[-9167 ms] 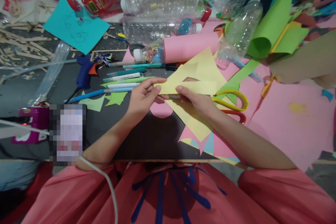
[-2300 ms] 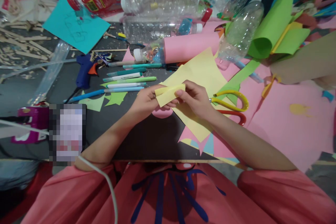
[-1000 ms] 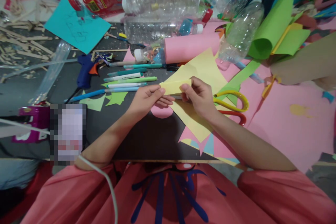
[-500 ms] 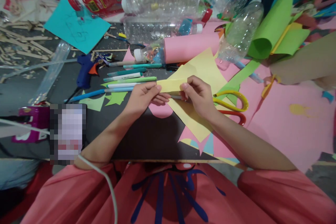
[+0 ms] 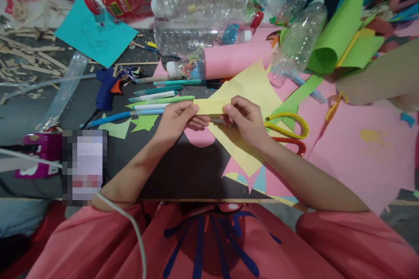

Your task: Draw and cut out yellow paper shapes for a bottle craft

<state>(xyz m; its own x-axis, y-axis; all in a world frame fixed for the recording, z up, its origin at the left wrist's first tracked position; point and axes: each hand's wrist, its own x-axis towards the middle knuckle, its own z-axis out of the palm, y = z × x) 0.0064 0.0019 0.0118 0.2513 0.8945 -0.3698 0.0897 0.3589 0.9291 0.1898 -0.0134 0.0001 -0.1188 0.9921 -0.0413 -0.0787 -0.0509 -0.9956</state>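
Observation:
A narrow strip of yellow paper (image 5: 211, 107) is stretched level between my two hands, a little above the table. My left hand (image 5: 180, 121) pinches its left end with the thumb on top. At the right end, my right hand (image 5: 246, 118) grips the strip between thumb and curled fingers. Under and behind the right hand lies a larger yellow paper sheet (image 5: 253, 83). Scissors with a yellow and a red handle loop (image 5: 304, 127) lie just right of that hand, their blades mostly hidden beneath it. Several markers (image 5: 157, 96) lie beyond my left hand.
A blue glue gun (image 5: 105, 87) lies at the left, above a phone (image 5: 87, 165) with a cable. Plastic bottles (image 5: 193, 37) and a pink paper roll (image 5: 237, 57) fill the back. Pink paper (image 5: 360, 161) and a green paper roll (image 5: 337, 35) are at the right.
Both hands and the yellow strip have shifted very slightly to the left. The grip on the strip looks the same.

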